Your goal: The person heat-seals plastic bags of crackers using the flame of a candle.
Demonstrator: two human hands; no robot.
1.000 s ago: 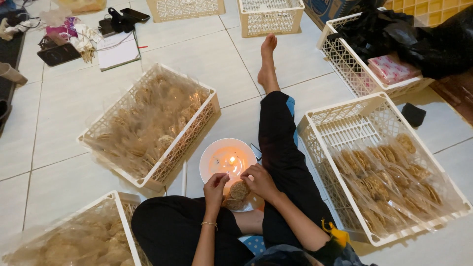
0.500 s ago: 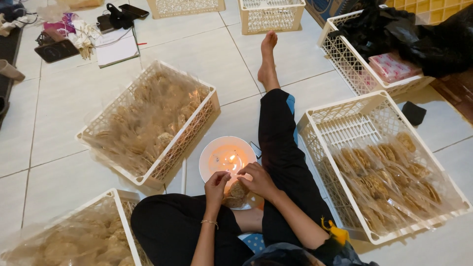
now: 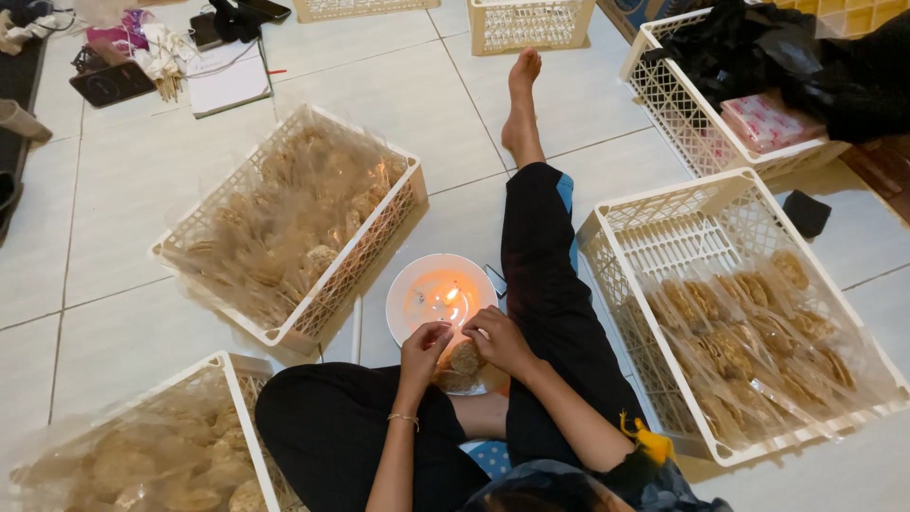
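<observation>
Left hand [image 3: 424,347] and right hand [image 3: 497,338] both pinching a clear cracker packet [image 3: 461,365], just below the white bowl [image 3: 408,284] holding a flame [image 3: 451,295], crates of packets either side of bowl.

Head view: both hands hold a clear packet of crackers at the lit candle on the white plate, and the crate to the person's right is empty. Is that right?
Not quite. The head view shows the right-hand crate is not empty: its near half holds rows of clear cracker packets. The rest stands: left hand and right hand hold a packet of crackers at the lit candle on the white plate.
</observation>
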